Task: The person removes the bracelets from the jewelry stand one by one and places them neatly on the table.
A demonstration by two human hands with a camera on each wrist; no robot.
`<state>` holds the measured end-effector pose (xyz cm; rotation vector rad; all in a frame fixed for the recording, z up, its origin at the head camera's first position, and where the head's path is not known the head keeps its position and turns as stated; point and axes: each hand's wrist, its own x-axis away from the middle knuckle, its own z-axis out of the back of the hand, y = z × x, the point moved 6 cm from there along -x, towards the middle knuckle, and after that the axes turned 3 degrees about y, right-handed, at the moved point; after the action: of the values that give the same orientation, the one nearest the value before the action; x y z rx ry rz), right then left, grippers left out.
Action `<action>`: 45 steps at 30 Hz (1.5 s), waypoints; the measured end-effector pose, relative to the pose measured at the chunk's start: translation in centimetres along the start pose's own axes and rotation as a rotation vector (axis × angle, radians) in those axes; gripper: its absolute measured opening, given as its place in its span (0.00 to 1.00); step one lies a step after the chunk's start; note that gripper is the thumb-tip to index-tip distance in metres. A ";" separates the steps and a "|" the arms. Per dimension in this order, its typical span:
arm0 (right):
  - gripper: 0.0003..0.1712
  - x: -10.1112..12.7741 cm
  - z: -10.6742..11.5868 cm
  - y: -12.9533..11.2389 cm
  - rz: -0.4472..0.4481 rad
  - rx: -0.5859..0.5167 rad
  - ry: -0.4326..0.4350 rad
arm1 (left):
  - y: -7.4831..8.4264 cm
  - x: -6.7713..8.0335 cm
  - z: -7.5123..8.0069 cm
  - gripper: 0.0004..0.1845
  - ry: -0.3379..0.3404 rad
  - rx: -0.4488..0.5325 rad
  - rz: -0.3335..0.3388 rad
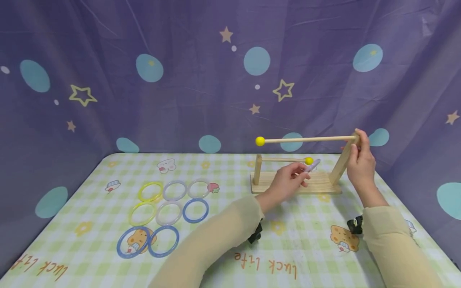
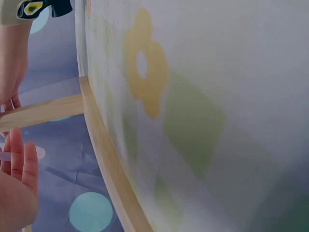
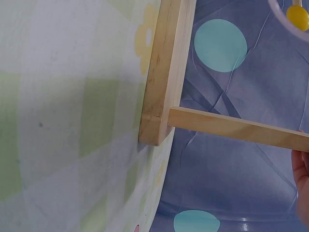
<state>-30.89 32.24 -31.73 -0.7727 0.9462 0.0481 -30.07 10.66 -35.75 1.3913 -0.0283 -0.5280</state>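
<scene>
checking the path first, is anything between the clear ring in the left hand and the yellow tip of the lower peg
Nothing visible: the left hand holds the clear ring right beside the lower peg's yellow tip, with no object between them.

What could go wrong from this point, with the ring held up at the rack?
The left hand pinches a pale ring right at the lower rod's yellow ball; it may catch on the ball and slip. The right hand grips only the tall post, so a push might tip the wooden rack.
</scene>
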 end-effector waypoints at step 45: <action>0.23 0.0 0.0 0.0 -0.026 0.024 -0.013 | 1.8 9.9 12.0 0.07 -0.102 -0.060 -0.045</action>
<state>-30.85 32.25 -31.72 -0.7609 0.9226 0.0191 -24.61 -3.96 -34.51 1.3077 -0.0630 -0.6319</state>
